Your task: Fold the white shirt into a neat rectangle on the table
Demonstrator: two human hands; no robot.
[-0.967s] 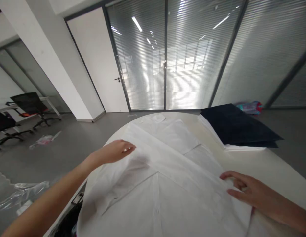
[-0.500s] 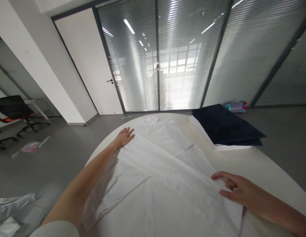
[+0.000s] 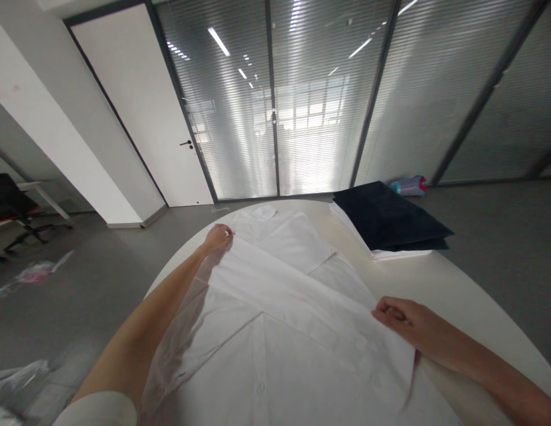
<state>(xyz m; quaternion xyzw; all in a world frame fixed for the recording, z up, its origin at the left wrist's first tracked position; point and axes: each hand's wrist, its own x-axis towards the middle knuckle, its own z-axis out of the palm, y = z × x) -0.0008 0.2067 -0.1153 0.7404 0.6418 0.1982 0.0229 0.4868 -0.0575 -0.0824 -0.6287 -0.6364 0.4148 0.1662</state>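
A white shirt (image 3: 297, 349) lies spread on the round white table, its collar at the far edge and its button strip running toward me. One sleeve (image 3: 275, 275) is laid diagonally across the body. At the far left, my left hand (image 3: 218, 238) is closed, pinching the shirt's fabric near the sleeve's upper end. My right hand (image 3: 402, 319) is also closed, its thumb and fingers gripping the edge of the white cloth on the right side. Fingertips of both hands are partly hidden by the fingers themselves.
Dark navy folded cloth (image 3: 386, 216) sits on white layers at the table's (image 3: 453, 296) right side. On the floor lie plastic wrapping (image 3: 18, 378), a pink-and-clear packet (image 3: 38, 271) and a colourful bundle (image 3: 409, 185). An office chair (image 3: 11, 201) stands at the left.
My left hand's spread fingers have closed on the shirt. My right thumb and fingers, apart before, have closed on the cloth's edge. The view has shifted slightly to the right.
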